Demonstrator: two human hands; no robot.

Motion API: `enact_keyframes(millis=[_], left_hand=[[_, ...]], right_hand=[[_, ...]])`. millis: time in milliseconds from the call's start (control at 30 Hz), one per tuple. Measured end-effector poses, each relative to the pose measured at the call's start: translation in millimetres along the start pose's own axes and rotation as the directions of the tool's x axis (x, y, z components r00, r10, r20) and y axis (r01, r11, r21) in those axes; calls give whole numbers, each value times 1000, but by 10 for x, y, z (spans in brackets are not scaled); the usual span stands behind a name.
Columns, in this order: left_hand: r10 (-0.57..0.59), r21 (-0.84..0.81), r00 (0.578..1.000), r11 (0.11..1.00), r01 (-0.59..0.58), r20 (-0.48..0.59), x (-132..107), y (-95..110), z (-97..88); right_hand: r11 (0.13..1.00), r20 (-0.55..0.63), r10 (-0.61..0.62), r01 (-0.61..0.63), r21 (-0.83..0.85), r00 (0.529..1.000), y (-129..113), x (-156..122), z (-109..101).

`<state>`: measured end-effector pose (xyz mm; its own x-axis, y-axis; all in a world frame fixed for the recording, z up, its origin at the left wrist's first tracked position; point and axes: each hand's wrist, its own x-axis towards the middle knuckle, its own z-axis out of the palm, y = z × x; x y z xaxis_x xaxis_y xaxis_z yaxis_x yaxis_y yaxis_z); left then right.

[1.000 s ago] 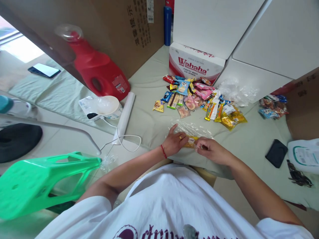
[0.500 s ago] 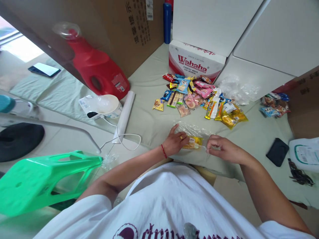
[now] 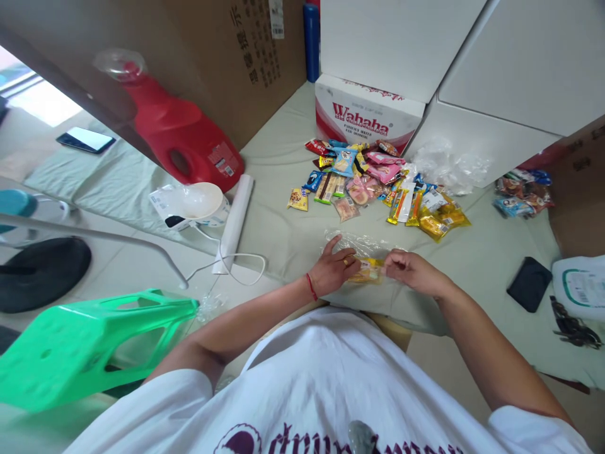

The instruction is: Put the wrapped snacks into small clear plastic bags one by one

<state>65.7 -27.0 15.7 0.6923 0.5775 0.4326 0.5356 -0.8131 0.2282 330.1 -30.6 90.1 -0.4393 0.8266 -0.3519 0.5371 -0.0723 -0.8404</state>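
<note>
A yellow snack packet [image 3: 370, 270] lies near the front edge of the cloth, with a clear plastic bag [image 3: 359, 241] around it and spread out behind it. My left hand [image 3: 334, 270], with a ring and a red wrist string, grips the packet's left end through the bag. One of its digits sticks out away from me. At the packet's right end, my right hand [image 3: 410, 271] has its fingers pinched together on the clear bag. The exact spot between those fingertips is hidden.
Beyond my hands lies a pile of wrapped snacks [image 3: 347, 164], before a Wahaba carton [image 3: 368, 116]. Crumpled clear bags [image 3: 449, 165] sit right of it. Leftward are a white roll [image 3: 236, 221], a red jug [image 3: 189, 135] and a green stool [image 3: 94, 347]. A black wallet-like item [image 3: 529, 284] lies right.
My right hand has moved left, up to the packet's right end, along the clear bag. My left hand stays on the packet. The whole view has shifted slightly.
</note>
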Motion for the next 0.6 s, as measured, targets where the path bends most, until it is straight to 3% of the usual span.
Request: enact_keyframes(millis=[67, 133, 233, 300, 367, 433, 467, 533, 600], left_hand=[[-85, -69, 996, 994, 85, 13, 22, -2, -9], [-243, -136, 970, 961, 241, 7, 46, 15, -13], [-466, -216, 885, 863, 456, 5, 81, 68, 10], [-551, -261, 834, 804, 535, 15, 104, 103, 49], [-603, -292, 797, 759, 582, 22, 125, 123, 92], [-617, -299, 786, 745, 596, 27, 143, 128, 118], [-609, -297, 793, 751, 589, 31, 150, 127, 120], [-589, -293, 807, 764, 574, 46, 163, 122, 100], [-590, -300, 806, 760, 577, 55, 172, 118, 64]], right_hand=[[998, -26, 60, -60, 7, 998, 96, 65, 45], [994, -34, 109, -109, 8, 993, 206, 90, 121], [992, 37, 127, -126, -4, 991, 323, 60, 139], [985, 68, 144, -136, -102, 987, 328, 58, 27], [948, -61, 115, -128, -291, 991, 271, 138, -137], [871, -238, -19, -101, -480, 971, 176, 325, -254], [831, -267, -90, -75, -552, 959, 125, 452, -270], [772, -212, -152, -17, -635, 965, 39, 731, -215], [764, -138, -102, -12, -645, 985, -14, 979, -99]])
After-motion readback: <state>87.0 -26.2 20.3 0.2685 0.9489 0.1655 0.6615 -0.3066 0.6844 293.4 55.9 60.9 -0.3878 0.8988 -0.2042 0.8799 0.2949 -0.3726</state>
